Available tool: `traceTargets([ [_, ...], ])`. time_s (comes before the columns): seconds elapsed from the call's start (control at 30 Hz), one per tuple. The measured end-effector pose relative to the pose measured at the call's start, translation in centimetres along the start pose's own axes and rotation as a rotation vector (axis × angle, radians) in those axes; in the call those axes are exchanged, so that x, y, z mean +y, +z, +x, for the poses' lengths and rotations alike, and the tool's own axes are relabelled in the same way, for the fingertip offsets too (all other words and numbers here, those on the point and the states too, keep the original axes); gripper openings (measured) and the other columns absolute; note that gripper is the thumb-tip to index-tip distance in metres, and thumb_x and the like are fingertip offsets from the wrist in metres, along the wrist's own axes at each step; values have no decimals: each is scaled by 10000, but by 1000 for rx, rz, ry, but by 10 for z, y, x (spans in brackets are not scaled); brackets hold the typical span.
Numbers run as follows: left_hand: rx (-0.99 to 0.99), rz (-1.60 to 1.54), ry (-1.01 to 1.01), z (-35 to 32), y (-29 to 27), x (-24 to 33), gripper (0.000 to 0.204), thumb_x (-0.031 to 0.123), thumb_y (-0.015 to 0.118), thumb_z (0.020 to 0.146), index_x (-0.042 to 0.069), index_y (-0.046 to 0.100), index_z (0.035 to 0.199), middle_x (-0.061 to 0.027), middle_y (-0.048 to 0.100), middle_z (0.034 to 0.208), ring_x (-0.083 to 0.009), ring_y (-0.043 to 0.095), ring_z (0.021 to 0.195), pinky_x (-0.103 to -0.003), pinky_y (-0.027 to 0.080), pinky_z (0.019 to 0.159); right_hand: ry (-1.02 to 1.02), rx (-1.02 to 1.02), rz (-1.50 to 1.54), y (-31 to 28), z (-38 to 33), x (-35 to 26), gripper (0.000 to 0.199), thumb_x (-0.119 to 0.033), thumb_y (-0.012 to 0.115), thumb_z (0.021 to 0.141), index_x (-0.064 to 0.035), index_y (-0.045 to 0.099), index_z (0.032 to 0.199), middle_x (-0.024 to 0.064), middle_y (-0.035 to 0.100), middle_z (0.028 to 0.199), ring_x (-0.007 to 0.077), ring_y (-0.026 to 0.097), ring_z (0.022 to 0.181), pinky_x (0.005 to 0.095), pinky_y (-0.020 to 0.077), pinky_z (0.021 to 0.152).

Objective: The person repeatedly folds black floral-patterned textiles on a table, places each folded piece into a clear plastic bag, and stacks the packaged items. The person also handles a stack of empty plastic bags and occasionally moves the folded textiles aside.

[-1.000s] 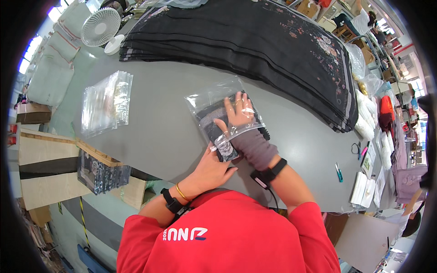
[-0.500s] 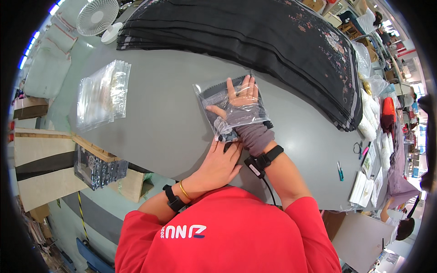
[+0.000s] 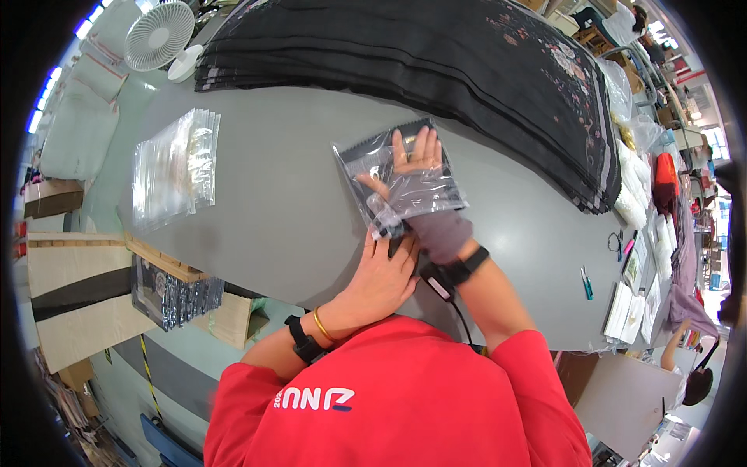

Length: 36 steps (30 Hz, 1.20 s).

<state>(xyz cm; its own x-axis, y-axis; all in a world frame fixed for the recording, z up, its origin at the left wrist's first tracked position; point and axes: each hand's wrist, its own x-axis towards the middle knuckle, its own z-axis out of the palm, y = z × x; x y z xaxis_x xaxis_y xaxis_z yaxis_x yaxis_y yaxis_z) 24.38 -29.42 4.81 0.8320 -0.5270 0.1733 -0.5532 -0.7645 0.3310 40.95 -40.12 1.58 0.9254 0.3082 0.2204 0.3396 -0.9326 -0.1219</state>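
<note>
A clear plastic bag point(image 3: 364, 167) lies on the grey table with a folded dark cloth point(image 3: 414, 130) inside it, its edge zigzag-cut. My right hand point(image 3: 416, 163) is under the bag's clear film and on top of the cloth, open and flat with its fingers spread away from me. Grey-purple fabric point(image 3: 442, 233) covers its palm and wrist. At the bag's near corner, my left hand point(image 3: 381, 268) rests with fingers stretched apart. Its fingertips touch the bag and are partly hidden beneath its edge.
A large stack of black flower-patterned cloths point(image 3: 405, 62) spans the far side. Clear empty bags point(image 3: 175, 167) lie at left, near a white fan point(image 3: 159, 36). Filled packets point(image 3: 175, 294) stand in a wooden box lower left. Small cutters point(image 3: 587, 282) and white papers point(image 3: 625, 311) lie at right.
My right hand has shifted slightly to the right, and the cloth's far corner sits a little farther from me. My left hand stays at the bag's near corner. The whole view has shifted slightly.
</note>
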Motion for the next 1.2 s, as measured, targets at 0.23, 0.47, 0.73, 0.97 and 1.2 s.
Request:
traceTargets([
  [0.23, -2, 111, 31, 3, 5, 9, 546, 320, 705, 932, -46, 656, 1335, -223, 579, 1398, -516, 494, 1293, -701, 317, 1168, -101, 59, 19, -19, -16, 5, 1305, -953, 527, 793, 21, 358, 1646, 486, 233, 1631, 581, 178, 1582, 610, 100, 1306],
  [0.47, 271, -301, 156, 33, -77, -32, 160, 219, 750, 930, 78, 709, 867, -86, 675, 780, -303, 669, 652, -425, 529, 553, -94, 117, 142, 4, -19, 7, 1227, -901, 526, 848, 18, 365, 1645, 477, 225, 1638, 581, 164, 1583, 631, 87, 1299],
  [0.73, -20, -220, 286, 117, -33, -140, 628, 372, 544, 1082, 24, 439, 1594, -203, 433, 1645, -346, 383, 1546, -442, 301, 1272, -161, 15, 216, -55, -57, 6, 1036, -715, 691, 874, 30, 467, 1557, 411, 362, 1589, 594, 342, 1497, 692, 225, 1240],
  [0.97, -80, 2, 334, 107, -20, -112, 745, 530, 523, 1060, 39, 433, 1613, -180, 343, 1723, -391, 261, 1613, -580, 161, 1312, -46, -70, 133, -48, -103, 0, 1115, -775, 696, 834, -26, 418, 1612, 423, 186, 1669, 622, 117, 1568, 738, 110, 1239],
  [1.2, -1, 123, 271, 93, -10, -100, 882, 790, 592, 898, 245, 534, 1589, -120, 365, 1723, -502, 194, 1601, -820, 105, 1192, -84, -577, 126, -141, -129, 17, 901, -580, 732, 917, 10, 485, 1551, 336, 368, 1641, 528, 349, 1525, 591, 311, 1238],
])
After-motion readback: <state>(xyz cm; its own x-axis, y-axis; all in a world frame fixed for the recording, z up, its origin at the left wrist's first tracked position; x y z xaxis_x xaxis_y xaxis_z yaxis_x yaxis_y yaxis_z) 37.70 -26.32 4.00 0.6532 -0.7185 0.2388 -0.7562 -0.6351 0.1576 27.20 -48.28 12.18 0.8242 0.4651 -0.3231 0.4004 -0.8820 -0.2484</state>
